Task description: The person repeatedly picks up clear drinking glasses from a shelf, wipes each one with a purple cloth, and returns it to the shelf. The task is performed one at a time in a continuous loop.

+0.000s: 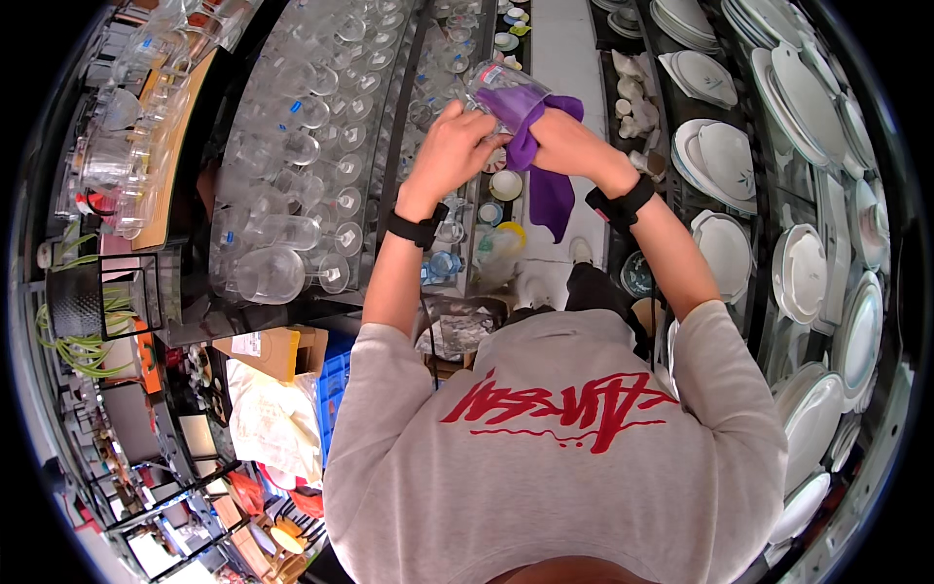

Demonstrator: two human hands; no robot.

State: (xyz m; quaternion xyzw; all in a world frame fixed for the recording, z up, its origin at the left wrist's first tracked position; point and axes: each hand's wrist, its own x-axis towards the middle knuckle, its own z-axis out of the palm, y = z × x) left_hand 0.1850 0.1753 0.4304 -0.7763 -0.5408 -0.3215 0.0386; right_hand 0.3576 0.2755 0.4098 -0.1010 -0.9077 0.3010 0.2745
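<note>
A clear glass vessel (505, 82) with a red-and-white sticker is held up in front of me, tilted on its side. My left hand (458, 150) grips it at its near left side; the fingers hide the exact spot they pinch. Purple cloth (552, 201) shows through the glass wall, bunches at the vessel's right end and hangs down over the aisle. My right hand (573, 142) is closed on this cloth, pressed against the glass. Its fingertips are covered by the folds. Both wrists wear black straps.
Rows of stemmed glasses (303, 150) fill the left shelf. White plates (719, 164) stack along the right shelves. Cups and saucers (506, 185) line a low shelf beneath my hands. The aisle floor (562, 44) runs ahead. A cardboard box (263, 350) and blue crate (334, 387) stand at left.
</note>
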